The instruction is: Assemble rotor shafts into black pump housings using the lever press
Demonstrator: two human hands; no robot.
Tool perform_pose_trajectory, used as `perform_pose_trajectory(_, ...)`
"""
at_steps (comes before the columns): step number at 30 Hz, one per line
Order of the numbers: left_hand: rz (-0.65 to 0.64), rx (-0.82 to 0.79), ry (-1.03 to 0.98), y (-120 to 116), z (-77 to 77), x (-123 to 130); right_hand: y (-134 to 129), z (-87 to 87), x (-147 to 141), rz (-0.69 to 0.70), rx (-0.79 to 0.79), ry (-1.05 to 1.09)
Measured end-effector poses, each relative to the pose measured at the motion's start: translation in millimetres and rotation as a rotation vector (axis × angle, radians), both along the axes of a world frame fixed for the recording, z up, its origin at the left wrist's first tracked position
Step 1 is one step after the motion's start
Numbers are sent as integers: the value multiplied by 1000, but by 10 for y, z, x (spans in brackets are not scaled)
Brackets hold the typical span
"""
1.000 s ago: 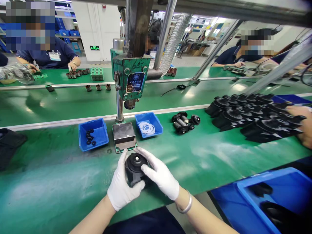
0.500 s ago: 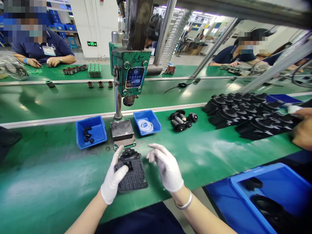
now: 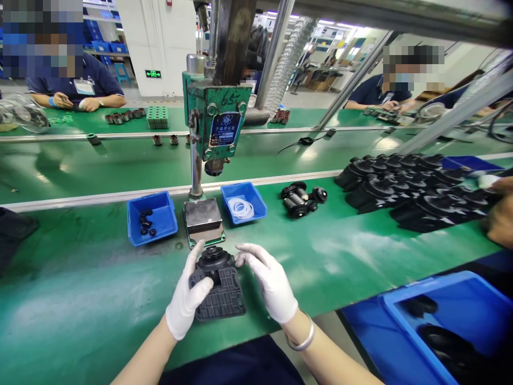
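My left hand (image 3: 186, 299), in a white glove, grips a black ribbed plastic housing (image 3: 222, 299) by its left side, thumb across the front face. A round stepped cap (image 3: 214, 255) tops the housing. Close by on the right, my right hand (image 3: 270, 280), also gloved, has its fingers apart, the tips beside the cap; whether they touch it I cannot tell. Just beyond the housing stands a green hand press (image 3: 222, 123) with a metal block (image 3: 203, 214) on its base.
Left of the press base sits a blue bin (image 3: 150, 227) of small black rings; right of it, a blue bin (image 3: 256, 200) of white rings. Farther right are black cylindrical parts (image 3: 300, 200) and rows of black housings (image 3: 404, 187). A large blue crate (image 3: 452, 283) stands at lower right, near another person's hand (image 3: 500, 214).
My right hand has moved left, closer to the cap on the housing. My left hand keeps its grip. The whole view has shifted slightly.
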State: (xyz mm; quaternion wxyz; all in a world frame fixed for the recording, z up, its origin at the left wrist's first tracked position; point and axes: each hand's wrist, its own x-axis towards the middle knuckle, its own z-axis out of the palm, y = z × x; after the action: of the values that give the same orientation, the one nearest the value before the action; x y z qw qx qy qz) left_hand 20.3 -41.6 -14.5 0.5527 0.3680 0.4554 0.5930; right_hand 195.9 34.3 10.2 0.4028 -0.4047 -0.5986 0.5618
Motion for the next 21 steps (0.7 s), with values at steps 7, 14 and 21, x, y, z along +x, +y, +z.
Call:
perform_pose_trajectory(7, -3, 30, 122, -2, -49, -23, 6, -31, 20, 25, 46, -42)
perform_pose_trajectory(14, 160, 188, 737, 27, -185, 153, -88, -4, 43, 202, 727, -404)
perform_pose_trajectory(21, 79, 351, 1091, -133, -235, 251, -216, -126, 26, 179, 1027, -679)
